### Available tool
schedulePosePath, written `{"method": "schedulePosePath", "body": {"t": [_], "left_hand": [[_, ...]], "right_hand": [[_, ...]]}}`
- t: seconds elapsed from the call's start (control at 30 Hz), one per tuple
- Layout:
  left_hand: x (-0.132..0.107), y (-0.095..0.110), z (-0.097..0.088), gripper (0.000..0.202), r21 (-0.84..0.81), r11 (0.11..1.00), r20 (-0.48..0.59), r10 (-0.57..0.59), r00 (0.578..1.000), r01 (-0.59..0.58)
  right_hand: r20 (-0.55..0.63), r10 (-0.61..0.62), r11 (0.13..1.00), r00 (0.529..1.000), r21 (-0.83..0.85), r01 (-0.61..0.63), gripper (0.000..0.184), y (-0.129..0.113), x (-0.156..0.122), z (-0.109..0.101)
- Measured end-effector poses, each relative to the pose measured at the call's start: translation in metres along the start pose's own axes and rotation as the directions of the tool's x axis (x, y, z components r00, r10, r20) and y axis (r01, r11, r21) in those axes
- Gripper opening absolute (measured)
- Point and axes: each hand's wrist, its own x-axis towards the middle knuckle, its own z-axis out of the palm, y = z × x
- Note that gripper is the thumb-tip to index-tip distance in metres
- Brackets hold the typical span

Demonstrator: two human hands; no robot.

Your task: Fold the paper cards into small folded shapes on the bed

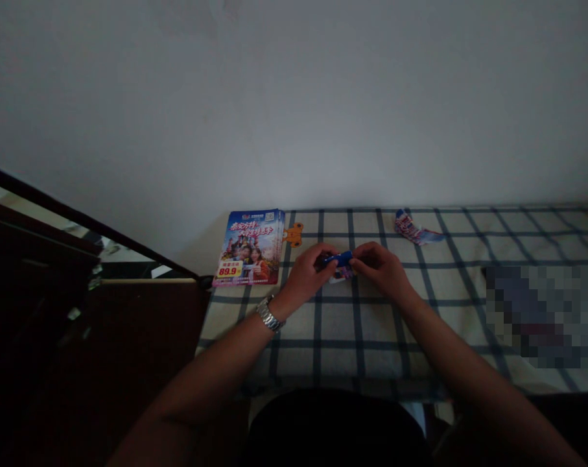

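Between my two hands is a small folded paper flyer (341,259), blue on top with a coloured print below. My left hand (311,269), with a silver watch on its wrist, pinches the flyer's left end. At the other end, the thumb and fingers of my right hand (378,264) are closed on it. To the left lies a stack of printed flyers (247,250) with blue tops and a yellow price mark. A crumpled or folded flyer (413,228) rests farther back on the right. How the held paper is folded is partly hidden by my fingers.
A checked cloth (294,353) covers the table, which meets a pale wall (323,117). Beside the stack is an orange bear-shaped piece (294,235). A blurred-out object (537,318) lies at the right. Dark furniture with a long rail (94,227) stands at the left.
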Motion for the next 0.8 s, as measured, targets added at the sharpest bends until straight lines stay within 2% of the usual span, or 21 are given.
{"method": "schedulePosePath", "body": {"t": [0.23,0.63,0.8], "left_hand": [[-0.0012,0.0039,0.0009,0.025,-0.033,0.999,0.052,-0.003,0.999,0.004],[-0.0004,0.0054,0.0019,0.028,-0.08,0.996,0.049,-0.035,0.998,0.038],[0.0,0.0056,0.0024,0.029,-0.084,0.996,0.047,-0.039,0.998,0.043]], "right_hand": [[0.024,0.001,0.999,1.0,-0.032,0.0,0.031,-0.0037,-0.0013,-0.0007],[0.04,0.022,0.997,0.999,-0.075,-0.019,0.033,-0.0088,-0.0019,-0.001],[0.047,0.001,1.0,0.999,0.006,-0.001,0.032,-0.0089,-0.001,0.0002]]}}
